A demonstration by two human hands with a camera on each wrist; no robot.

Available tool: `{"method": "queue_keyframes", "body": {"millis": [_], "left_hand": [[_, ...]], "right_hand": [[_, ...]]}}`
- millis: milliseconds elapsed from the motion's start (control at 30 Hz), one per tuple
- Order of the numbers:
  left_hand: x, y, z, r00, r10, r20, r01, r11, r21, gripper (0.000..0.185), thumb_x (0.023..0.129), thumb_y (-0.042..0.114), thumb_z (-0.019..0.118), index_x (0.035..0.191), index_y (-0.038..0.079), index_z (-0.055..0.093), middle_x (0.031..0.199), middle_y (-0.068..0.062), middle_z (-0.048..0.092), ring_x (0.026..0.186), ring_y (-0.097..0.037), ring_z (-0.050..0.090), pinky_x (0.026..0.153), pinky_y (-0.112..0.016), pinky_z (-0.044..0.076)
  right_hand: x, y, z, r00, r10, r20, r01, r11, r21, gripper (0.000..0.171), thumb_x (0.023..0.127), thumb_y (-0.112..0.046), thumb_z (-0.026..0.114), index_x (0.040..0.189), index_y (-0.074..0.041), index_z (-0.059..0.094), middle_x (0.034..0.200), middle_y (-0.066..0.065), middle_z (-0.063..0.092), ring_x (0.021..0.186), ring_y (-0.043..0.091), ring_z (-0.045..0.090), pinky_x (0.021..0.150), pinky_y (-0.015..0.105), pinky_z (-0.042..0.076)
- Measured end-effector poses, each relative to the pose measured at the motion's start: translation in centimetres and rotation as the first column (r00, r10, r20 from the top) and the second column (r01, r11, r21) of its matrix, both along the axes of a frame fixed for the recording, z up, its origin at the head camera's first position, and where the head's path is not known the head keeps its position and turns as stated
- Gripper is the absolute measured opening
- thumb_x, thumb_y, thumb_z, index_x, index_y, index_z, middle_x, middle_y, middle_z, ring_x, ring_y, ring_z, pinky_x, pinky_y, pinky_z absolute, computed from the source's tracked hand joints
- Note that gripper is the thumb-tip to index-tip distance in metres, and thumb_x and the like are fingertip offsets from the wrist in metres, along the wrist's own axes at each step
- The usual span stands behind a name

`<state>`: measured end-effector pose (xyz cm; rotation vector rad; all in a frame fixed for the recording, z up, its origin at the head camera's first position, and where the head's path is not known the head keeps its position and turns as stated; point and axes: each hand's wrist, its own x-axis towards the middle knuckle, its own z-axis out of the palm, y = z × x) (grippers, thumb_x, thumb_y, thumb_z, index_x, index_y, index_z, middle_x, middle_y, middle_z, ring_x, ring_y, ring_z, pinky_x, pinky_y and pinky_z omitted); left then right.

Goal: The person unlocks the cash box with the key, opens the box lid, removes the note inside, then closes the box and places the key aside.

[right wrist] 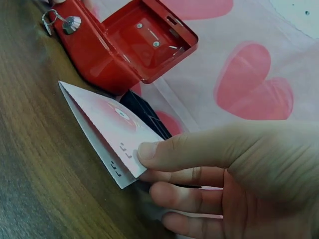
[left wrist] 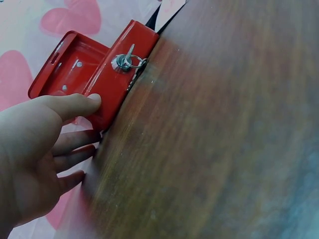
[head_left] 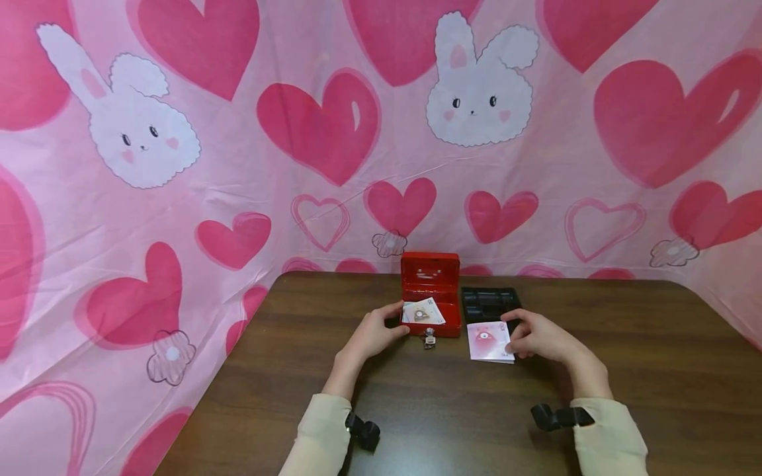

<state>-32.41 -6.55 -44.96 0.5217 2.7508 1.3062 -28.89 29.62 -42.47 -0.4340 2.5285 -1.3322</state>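
A small red metal cash box (head_left: 430, 268) stands at the far side of the table with its lid raised. My left hand (head_left: 375, 332) holds it by the left front corner, the thumb (left wrist: 89, 102) on the front face and the fingers at the side. Pale printed paper notes (head_left: 424, 312) lie in the box, and a key (left wrist: 130, 52) on a ring sits in its front lock. To the right of the box, my right hand (head_left: 540, 336) pinches folded pink printed paper notes (head_left: 485, 342) at their right edge, thumb on top.
A black compartment tray (head_left: 489, 303) lies right of the cash box, partly behind the pink notes. The brown wooden table (head_left: 452, 416) ends at a pink cloth (head_left: 333, 225) with hearts and rabbits. Black straps (head_left: 364, 433) are on both wrists.
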Motion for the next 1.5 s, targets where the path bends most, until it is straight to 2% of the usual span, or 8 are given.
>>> {"method": "queue_keyframes", "body": {"millis": [267, 567, 767, 933, 1133, 1233, 1500], "left_hand": [[0.1, -0.3, 0.2, 1.0, 0.001, 0.014, -0.002, 1.0, 0.019, 0.062, 0.092, 0.031, 0.07, 0.149, 0.018, 0.048, 0.146, -0.003, 0.056, 0.134, -0.024, 0.052, 0.112, -0.053, 0.04], [0.1, -0.5, 0.2, 1.0, -0.013, -0.007, 0.013, 1.0, 0.02, 0.061, 0.092, 0.03, 0.07, 0.147, 0.016, 0.049, 0.142, -0.006, 0.059, 0.131, -0.024, 0.054, 0.112, -0.052, 0.041], [0.1, -0.5, 0.2, 1.0, -0.003, 0.008, 0.003, 1.0, 0.008, 0.065, 0.091, 0.043, 0.069, 0.148, 0.02, 0.048, 0.144, -0.002, 0.057, 0.133, -0.024, 0.052, 0.111, -0.054, 0.041], [0.1, -0.4, 0.3, 1.0, 0.005, -0.003, -0.005, 1.0, 0.008, 0.06, 0.095, 0.045, 0.063, 0.147, 0.019, 0.049, 0.143, -0.003, 0.058, 0.133, -0.024, 0.052, 0.112, -0.053, 0.041], [0.2, -0.3, 0.5, 1.0, 0.013, -0.014, -0.013, 1.0, 0.009, 0.057, 0.095, 0.039, 0.064, 0.146, 0.017, 0.051, 0.14, -0.005, 0.06, 0.131, -0.025, 0.054, 0.112, -0.051, 0.041], [0.3, -0.3, 0.4, 1.0, 0.012, -0.009, -0.012, 1.0, 0.02, 0.056, 0.095, 0.039, 0.064, 0.146, 0.017, 0.052, 0.14, -0.005, 0.06, 0.131, -0.025, 0.054, 0.112, -0.052, 0.041], [0.5, -0.3, 0.3, 1.0, 0.009, 0.016, -0.01, 1.0, 0.026, 0.057, 0.095, 0.041, 0.064, 0.145, 0.017, 0.052, 0.142, -0.004, 0.059, 0.131, -0.025, 0.054, 0.112, -0.052, 0.04]], "right_hand": [[0.3, -0.4, 1.0, 0.998, -0.024, -0.06, 0.028, 0.997, 0.07, 0.057, 0.086, -0.007, 0.072, 0.135, 0.008, 0.048, 0.084, 0.009, 0.063, 0.065, 0.018, 0.054, 0.058, 0.03, 0.051], [0.6, -1.6, 1.8, 0.983, -0.051, -0.175, 0.075, 0.988, 0.133, 0.042, 0.09, -0.012, 0.068, 0.129, 0.001, 0.059, 0.095, 0.009, 0.063, 0.07, 0.019, 0.056, 0.061, 0.027, 0.05], [0.3, -2.3, 1.8, 0.977, -0.041, -0.211, 0.079, 0.982, 0.17, 0.037, 0.092, -0.012, 0.065, 0.127, -0.001, 0.061, 0.095, 0.008, 0.066, 0.072, 0.02, 0.059, 0.065, 0.028, 0.052], [0.4, -3.0, 2.0, 0.963, -0.049, -0.266, 0.097, 0.98, 0.173, 0.036, 0.092, -0.012, 0.065, 0.126, -0.001, 0.062, 0.094, 0.007, 0.068, 0.074, 0.018, 0.057, 0.064, 0.027, 0.052], [0.4, -3.8, 2.0, 0.931, -0.073, -0.358, 0.14, 0.976, 0.164, 0.032, 0.092, -0.012, 0.066, 0.123, -0.003, 0.065, 0.093, 0.006, 0.07, 0.071, 0.015, 0.054, 0.063, 0.024, 0.048], [0.4, -4.2, 1.9, 0.923, -0.099, -0.372, 0.164, 0.976, 0.145, 0.03, 0.091, -0.011, 0.066, 0.121, -0.003, 0.066, 0.092, 0.007, 0.071, 0.068, 0.014, 0.053, 0.06, 0.023, 0.047], [0.4, -5.1, 1.5, 0.929, -0.117, -0.352, 0.173, 0.976, 0.134, 0.029, 0.092, -0.01, 0.065, 0.12, -0.003, 0.067, 0.095, 0.008, 0.072, 0.067, 0.016, 0.054, 0.058, 0.024, 0.047]]}}
